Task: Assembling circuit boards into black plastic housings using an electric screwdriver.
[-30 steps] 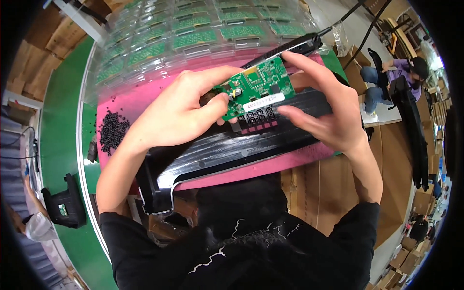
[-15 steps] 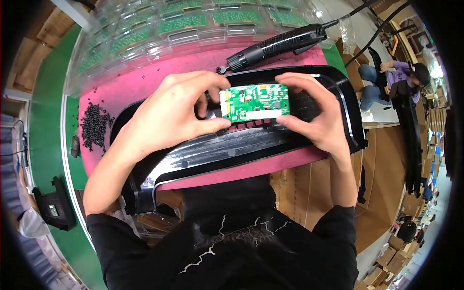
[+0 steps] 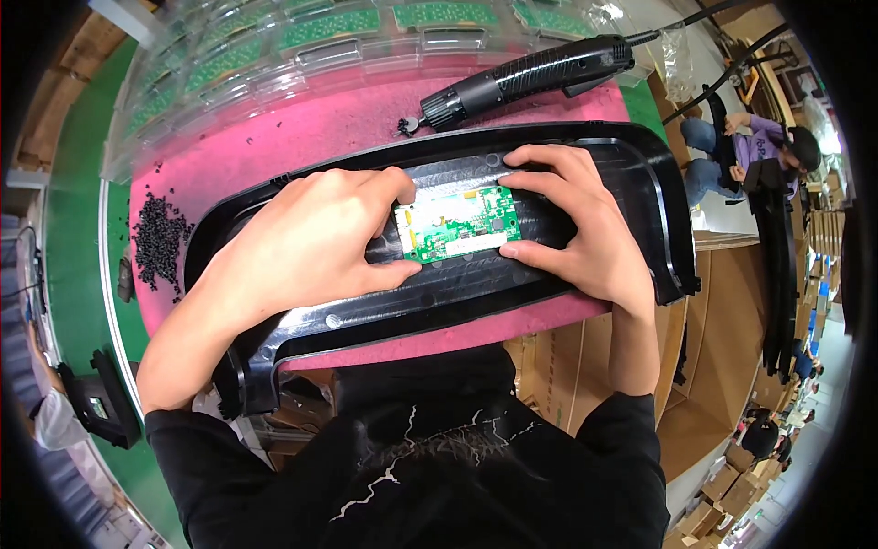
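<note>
A green circuit board with a white strip along its near edge sits over the middle of a long, curved black plastic housing. My left hand pinches the board's left end between thumb and fingers. At its right end my right hand grips the corners, thumb on the near side and fingertips on the far side. The board looks low over the housing's inner face, though I cannot tell whether it rests on it. My left hand and forearm cover part of the housing's left side.
Behind the housing lies a black electric screwdriver, its cable running off to the upper right. Small black screws are heaped on the pink mat at left. Clear trays of green boards stand at the back. Another person sits far right.
Both hands have lowered the circuit board toward the housing and shifted it slightly left and nearer. The board is now slightly tilted in the view. The whole view has shifted a little too.
</note>
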The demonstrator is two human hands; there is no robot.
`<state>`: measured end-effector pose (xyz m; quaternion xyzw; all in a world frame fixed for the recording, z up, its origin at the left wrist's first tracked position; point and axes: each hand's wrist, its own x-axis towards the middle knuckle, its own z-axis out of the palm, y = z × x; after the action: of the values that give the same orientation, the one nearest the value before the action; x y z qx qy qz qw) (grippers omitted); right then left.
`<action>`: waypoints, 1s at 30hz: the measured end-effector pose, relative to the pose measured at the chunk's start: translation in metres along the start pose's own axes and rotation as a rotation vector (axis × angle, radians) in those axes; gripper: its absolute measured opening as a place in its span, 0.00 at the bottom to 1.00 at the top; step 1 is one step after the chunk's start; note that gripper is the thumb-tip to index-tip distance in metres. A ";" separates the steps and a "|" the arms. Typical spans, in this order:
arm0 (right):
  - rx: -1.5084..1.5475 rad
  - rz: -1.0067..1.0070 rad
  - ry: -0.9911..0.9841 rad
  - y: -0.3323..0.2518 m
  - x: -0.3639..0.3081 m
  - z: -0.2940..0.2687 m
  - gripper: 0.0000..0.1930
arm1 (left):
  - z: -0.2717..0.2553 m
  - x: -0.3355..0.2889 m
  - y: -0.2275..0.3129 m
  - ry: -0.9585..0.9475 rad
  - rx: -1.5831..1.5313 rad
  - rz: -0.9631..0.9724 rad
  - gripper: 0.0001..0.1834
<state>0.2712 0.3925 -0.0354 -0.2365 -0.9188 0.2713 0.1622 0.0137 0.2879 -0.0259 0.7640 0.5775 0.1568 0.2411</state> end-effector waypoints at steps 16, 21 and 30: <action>0.066 -0.043 0.094 -0.007 0.005 0.001 0.36 | -0.010 -0.003 -0.004 -0.085 -0.050 -0.037 0.35; 0.003 0.239 0.477 -0.001 0.005 -0.030 0.28 | -0.013 -0.007 0.003 -0.128 -0.066 -0.062 0.38; 0.365 0.549 0.363 0.034 0.071 -0.069 0.27 | -0.013 -0.014 -0.008 -0.158 -0.024 -0.053 0.31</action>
<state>0.2530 0.4843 0.0123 -0.4855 -0.7140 0.4176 0.2830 -0.0034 0.2790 -0.0193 0.7557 0.5746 0.0963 0.2991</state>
